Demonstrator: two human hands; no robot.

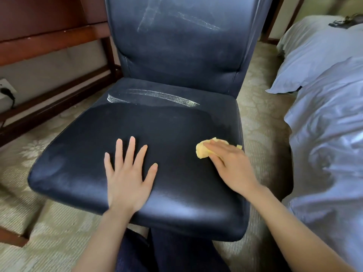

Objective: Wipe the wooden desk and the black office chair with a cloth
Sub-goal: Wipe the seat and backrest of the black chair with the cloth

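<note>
Your left hand (127,177) lay flat near the front edge of the chair seat, fingers straight and spread, holding nothing and seemingly steadying the black office chair (157,146). Your right hand (231,165) pressed the yellow cloth (202,151) against the seat close to its right edge, fingers laid fairly straight over the bunched fabric rather than curled round it.

You were on the chair half of the job, working the seat. The front and middle of the cushion looked dark and evenly wiped, while a pale dusty streak (155,96) remained along the back edge of the seat, and more whitish smears (176,19) crossed the upper backrest. My reading is that the next move called for carrying the cloth up from the right edge to the rear strip, sweeping along it, then rising to the backrest.

Room for that looked good: the seat surface between your hands and the backrest held nothing. To the right, the bed with its pale bedding (324,114) stood near the chair, with only a strip of carpet (261,107) between, so your elbow had little margin there. To the left, the wooden desk frame (55,38) stood near the chair's back corner; its top was out of sight, so I could not judge whether it had been wiped.
</note>
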